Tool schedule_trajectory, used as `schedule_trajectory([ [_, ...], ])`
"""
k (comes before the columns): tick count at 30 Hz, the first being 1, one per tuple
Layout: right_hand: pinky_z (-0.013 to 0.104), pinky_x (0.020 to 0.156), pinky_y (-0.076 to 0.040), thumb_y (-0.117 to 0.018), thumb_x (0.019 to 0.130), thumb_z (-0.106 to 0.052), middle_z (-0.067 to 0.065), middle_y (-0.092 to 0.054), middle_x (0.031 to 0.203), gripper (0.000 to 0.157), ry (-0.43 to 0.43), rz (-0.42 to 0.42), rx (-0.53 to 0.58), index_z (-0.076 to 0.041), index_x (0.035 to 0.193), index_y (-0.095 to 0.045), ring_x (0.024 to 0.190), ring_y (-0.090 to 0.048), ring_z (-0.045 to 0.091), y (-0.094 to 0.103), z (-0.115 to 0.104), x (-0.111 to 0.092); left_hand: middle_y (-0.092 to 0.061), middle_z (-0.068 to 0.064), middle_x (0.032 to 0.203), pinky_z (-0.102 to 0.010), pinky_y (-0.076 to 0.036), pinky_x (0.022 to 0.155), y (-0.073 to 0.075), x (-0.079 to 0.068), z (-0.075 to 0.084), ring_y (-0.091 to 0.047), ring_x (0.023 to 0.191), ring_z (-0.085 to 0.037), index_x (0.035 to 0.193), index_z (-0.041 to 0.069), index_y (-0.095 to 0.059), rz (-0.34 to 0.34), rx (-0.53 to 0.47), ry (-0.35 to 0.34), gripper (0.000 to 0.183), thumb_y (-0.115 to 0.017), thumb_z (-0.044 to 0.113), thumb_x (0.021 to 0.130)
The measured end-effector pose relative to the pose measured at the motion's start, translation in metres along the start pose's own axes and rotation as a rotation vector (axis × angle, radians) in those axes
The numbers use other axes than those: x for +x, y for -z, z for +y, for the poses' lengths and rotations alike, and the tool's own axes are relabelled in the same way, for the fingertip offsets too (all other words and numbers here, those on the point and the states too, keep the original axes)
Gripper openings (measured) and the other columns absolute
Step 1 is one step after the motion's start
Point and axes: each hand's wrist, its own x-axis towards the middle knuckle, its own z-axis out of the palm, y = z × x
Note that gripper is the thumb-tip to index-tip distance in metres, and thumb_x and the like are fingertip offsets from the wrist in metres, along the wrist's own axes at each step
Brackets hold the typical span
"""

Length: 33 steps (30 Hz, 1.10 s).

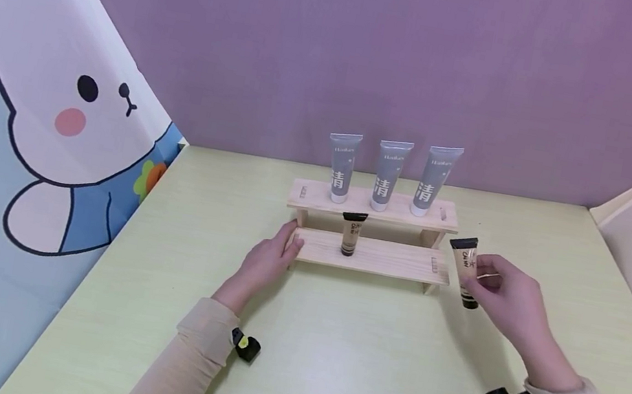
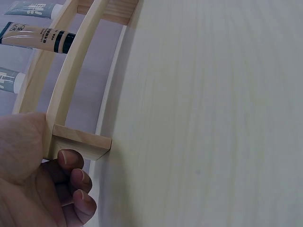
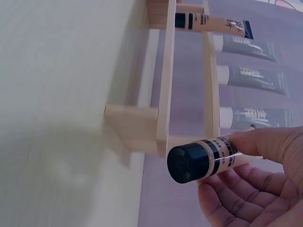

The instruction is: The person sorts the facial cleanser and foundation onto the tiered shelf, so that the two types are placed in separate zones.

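A two-tier wooden rack [image 1: 386, 262] stands on the table. My left hand [image 1: 266, 260] holds the left end of its lower tier, fingers curled about the end leg [image 2: 78, 142]. To the right of the rack, my right hand [image 1: 512, 298] pinches a beige cosmetic tube [image 1: 465, 267] between thumb and fingers. Its black cap [image 3: 184, 163] points down and the tube tilts slightly, raised off the table. A matching beige tube [image 1: 351, 234] stands cap-down on the lower tier, left of the middle.
Three grey-blue tubes, a left one [image 1: 342, 163], a middle one [image 1: 389, 171] and a right one [image 1: 437, 179], stand on the upper tier, the right one leaning. A purple backdrop [image 1: 376, 61] rises behind the pale table [image 1: 325, 366]. A rabbit-print cloth [image 1: 52, 125] hangs at left.
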Motion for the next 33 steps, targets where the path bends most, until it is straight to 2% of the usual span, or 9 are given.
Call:
schedule_trajectory([
  [5,0.017,0.064,-0.049,-0.073,0.089,-0.016,0.017,-0.068,0.098,0.031,0.006,-0.005,0.052,0.003,0.112,-0.063,0.086,-0.069,0.035,-0.009,-0.008,0.007,-0.06,-0.019,0.131,-0.054,-0.044,0.093,0.001,-0.001,0.001,-0.058,0.115,-0.041,0.153,0.021,-0.028,0.001,-0.009,-0.003,0.055,-0.036,0.046,0.104],
  [20,0.013,0.069,-0.049,-0.074,0.088,-0.012,0.016,-0.066,0.095,0.025,0.022,0.005,0.221,0.001,0.105,-0.061,0.087,-0.069,0.033,-0.049,-0.038,0.04,-0.057,-0.021,0.133,-0.054,-0.043,0.095,0.002,0.001,0.003,-0.057,0.116,-0.042,0.153,0.019,-0.028,0.001,-0.011,0.002,0.056,-0.036,0.046,0.104],
  [27,0.019,0.069,-0.053,-0.075,0.087,-0.013,0.017,-0.067,0.098,0.026,0.006,-0.001,0.307,0.002,0.1,-0.057,0.091,-0.069,0.033,-0.073,-0.048,0.051,-0.057,-0.021,0.133,-0.054,-0.043,0.095,0.002,0.0,0.002,-0.057,0.116,-0.042,0.153,0.019,-0.028,0.002,-0.01,0.009,0.056,-0.036,0.046,0.104],
  [33,0.027,0.076,-0.055,-0.075,0.086,-0.007,0.017,-0.067,0.097,0.024,0.022,-0.003,0.315,0.002,0.097,-0.055,0.09,-0.069,0.031,-0.087,-0.047,0.054,-0.056,-0.02,0.135,-0.054,-0.043,0.096,0.001,0.0,0.001,-0.056,0.118,-0.042,0.153,0.019,-0.028,-0.003,-0.01,0.016,0.057,-0.036,0.047,0.104],
])
